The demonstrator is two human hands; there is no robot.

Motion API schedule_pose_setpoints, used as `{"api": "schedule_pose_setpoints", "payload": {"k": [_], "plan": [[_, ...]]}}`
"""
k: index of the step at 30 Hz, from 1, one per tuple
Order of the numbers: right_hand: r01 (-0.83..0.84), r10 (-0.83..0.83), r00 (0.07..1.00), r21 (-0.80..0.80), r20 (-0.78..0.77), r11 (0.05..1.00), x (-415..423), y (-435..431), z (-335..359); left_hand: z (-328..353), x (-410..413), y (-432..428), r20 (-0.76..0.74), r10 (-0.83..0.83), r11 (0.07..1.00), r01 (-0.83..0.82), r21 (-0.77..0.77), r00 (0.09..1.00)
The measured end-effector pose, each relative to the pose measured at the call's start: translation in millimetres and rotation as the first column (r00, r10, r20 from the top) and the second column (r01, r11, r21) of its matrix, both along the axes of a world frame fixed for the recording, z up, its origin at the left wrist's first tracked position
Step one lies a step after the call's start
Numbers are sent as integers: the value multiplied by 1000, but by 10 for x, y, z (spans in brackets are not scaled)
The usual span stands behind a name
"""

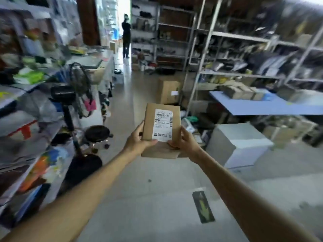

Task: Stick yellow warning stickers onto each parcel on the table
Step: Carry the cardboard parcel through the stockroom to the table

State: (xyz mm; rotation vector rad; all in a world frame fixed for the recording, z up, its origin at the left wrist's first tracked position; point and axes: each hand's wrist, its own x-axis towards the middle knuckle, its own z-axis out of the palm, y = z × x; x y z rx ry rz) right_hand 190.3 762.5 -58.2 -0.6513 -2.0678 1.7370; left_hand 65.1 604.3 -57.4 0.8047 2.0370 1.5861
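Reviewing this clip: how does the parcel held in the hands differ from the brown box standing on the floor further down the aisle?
The held parcel is up in the air, gripped at its lower corners by the left hand and right hand; the floor box stands on the ground beside the shelving. The held parcel's white label covers much of its face and shows barcodes; the floor box's label is a small white patch. Both are brown cardboard, and neither shows a yellow sticker.

Parcel (pixel 161 124) sitting between both hands — table (pixel 265 106) lying right, fan (pixel 79 88) left, carton (pixel 168 91) standing behind.
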Motion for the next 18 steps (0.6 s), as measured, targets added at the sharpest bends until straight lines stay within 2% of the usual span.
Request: {"api": "schedule_pose_setpoints", "payload": {"k": [5,9,18], "plan": [[241,-241,970,-5,-25,971,1075,729,-9,-13,671,1088,5,-261,965,261,-36,965],[428,-428,904,-32,0,903,1793,1064,-116,-78,1184,1748,5,-426,903,426,-55,905],[707,-707,706,-12,-41,707,2503,1553,-88,-103,1747,3048,-11,-727,687,726,-27,687]]}}
